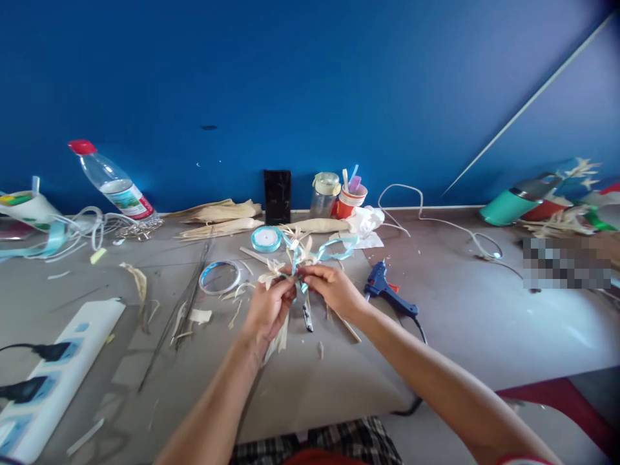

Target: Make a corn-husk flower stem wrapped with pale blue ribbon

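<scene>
My left hand [274, 307] is closed round the lower part of a small bunch of pale corn-husk flowers [272, 274], whose petals stick out above the fingers. Close against it, my right hand [336, 290] pinches a light blue ribbon [334, 248] at the stems. The ribbon loops up and to the right behind the fingers. Where the fingertips meet, the stems are mostly hidden. Just below the hands a dark pen [307, 318] lies on the table. A ribbon spool [266, 239] lies flat beyond them, with a tape roll [219, 278] to the left.
A blue glue gun [387, 290] lies right of my right hand. Dried husks [217, 212], a black phone-like slab [278, 197], a jar [324, 194] and a red cup [351, 200] stand along the blue wall. At left are thin wires [186, 307], a leaning bottle [119, 184] and a power strip [72, 368].
</scene>
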Demonstrator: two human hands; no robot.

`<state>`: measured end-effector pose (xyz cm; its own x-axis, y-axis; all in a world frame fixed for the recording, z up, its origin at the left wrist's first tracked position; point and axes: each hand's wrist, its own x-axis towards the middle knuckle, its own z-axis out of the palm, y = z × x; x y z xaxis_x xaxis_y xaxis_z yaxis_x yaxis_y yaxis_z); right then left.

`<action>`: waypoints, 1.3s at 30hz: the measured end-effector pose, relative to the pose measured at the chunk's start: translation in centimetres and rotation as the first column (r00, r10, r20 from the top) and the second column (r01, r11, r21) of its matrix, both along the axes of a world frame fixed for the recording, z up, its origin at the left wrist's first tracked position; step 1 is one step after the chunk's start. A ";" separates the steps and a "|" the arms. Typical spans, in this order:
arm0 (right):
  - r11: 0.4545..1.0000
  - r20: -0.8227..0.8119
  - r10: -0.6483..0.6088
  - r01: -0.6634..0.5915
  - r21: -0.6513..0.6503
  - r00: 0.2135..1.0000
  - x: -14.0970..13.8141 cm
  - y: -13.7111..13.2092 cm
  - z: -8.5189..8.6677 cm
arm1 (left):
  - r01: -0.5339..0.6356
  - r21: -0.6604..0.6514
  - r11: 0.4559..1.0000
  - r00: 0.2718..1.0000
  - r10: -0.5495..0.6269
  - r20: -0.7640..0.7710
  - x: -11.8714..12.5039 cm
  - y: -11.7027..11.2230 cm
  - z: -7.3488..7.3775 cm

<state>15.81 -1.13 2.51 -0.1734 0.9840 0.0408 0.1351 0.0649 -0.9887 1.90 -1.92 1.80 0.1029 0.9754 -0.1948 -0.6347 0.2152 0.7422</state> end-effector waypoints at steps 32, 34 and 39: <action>0.992 -0.639 -0.100 0.029 -0.122 0.763 -3.5 1.0 -3.0 | 0.035 -0.048 0.998 0.998 -0.037 -0.054 -0.1 -0.1 0.5; 0.994 -0.626 -0.086 0.020 -0.112 0.775 -3.4 1.0 -3.0 | 0.030 -0.040 0.999 0.997 -0.033 -0.068 0.0 -0.2 0.5; 0.994 -0.602 -0.093 0.037 -0.105 0.793 -3.5 1.0 -3.0 | 0.045 -0.033 0.998 0.997 -0.047 -0.055 0.0 -0.2 0.2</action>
<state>12.28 -0.16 -0.47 -0.0762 0.9965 0.0331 -0.4917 -0.0087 -0.8707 1.87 -2.11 2.04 0.1359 0.9631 -0.2324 -0.5811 0.2675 0.7686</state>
